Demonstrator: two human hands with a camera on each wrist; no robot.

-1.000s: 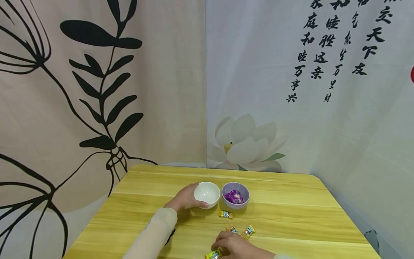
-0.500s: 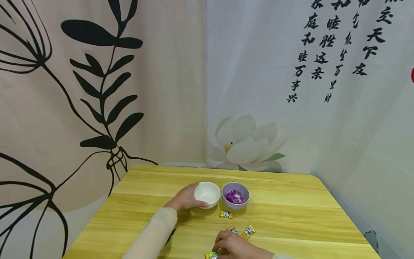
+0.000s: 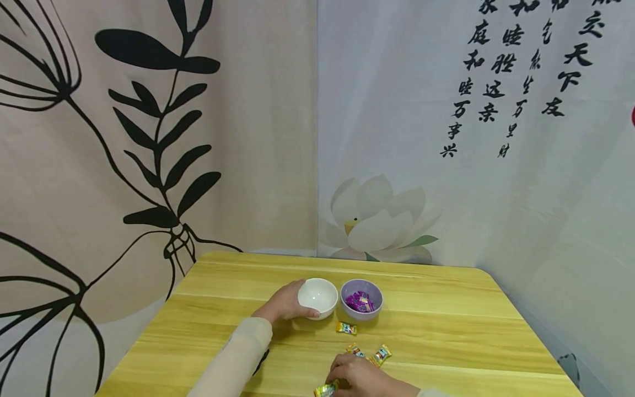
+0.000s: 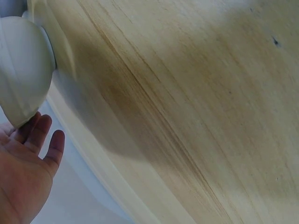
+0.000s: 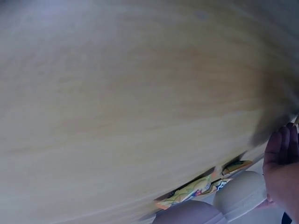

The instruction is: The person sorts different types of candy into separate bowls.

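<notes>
Your counter [image 3: 446, 320] carries 2 bowls side by side toward the far edge. Your L hand [image 3: 284, 304] holds the white bowl [image 3: 317, 295], thumb on its near side; no candies visible in it. Your R hand [image 3: 364, 377], at the near side, is narrow, apparently pinching the near yellow candy [image 3: 324, 390]; thumb contact's unclear. The purple bowl [image 3: 372, 313], just R of the white one, has purple-wrapped candies [image 3: 360, 301] in it, so that part looks done. Left to do, prob.: all 4 yellow pcs on the counter, i.e. yours plus the far yellow candy [image 3: 346, 328] near the bowls, and the left yellow candy [image 3: 356, 350] and right yellow candy [image 3: 381, 355] between. Approx. halfway, I'd judge.
</notes>
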